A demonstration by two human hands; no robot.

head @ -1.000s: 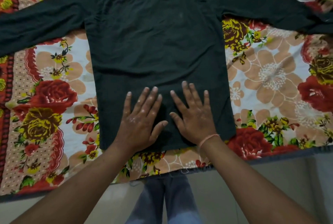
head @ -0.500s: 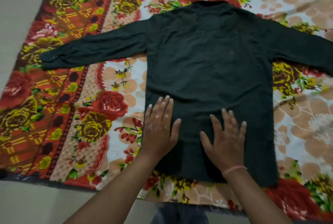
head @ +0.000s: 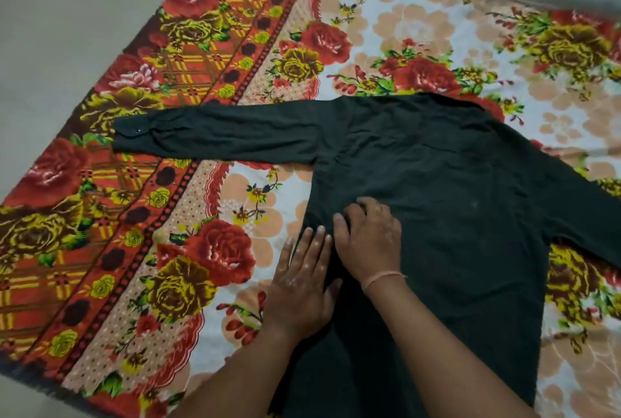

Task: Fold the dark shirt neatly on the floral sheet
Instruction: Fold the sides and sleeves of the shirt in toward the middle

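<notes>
The dark shirt [head: 453, 216] lies spread flat on the floral sheet [head: 208, 249], collar away from me. Its left sleeve [head: 218, 132] stretches straight out to the left, and the right sleeve runs off the right edge of the view. My left hand [head: 302, 280] lies flat with straight fingers on the left side edge of the shirt's body, partly over the sheet. My right hand [head: 369, 243] sits just right of it on the shirt, its fingers curled down into the cloth and its thumb against it. The shirt's hem is hidden under my forearms.
Bare grey floor [head: 50, 14] borders the sheet on the left and along the top. The sheet's red patterned border [head: 100, 216] runs diagonally at the left. Open sheet lies left of the shirt's body, below the sleeve.
Both hands have slid from the lower middle of the shirt to its left side and come together. My right hand's fingers, flat before, are now curled. The view has swung left.
</notes>
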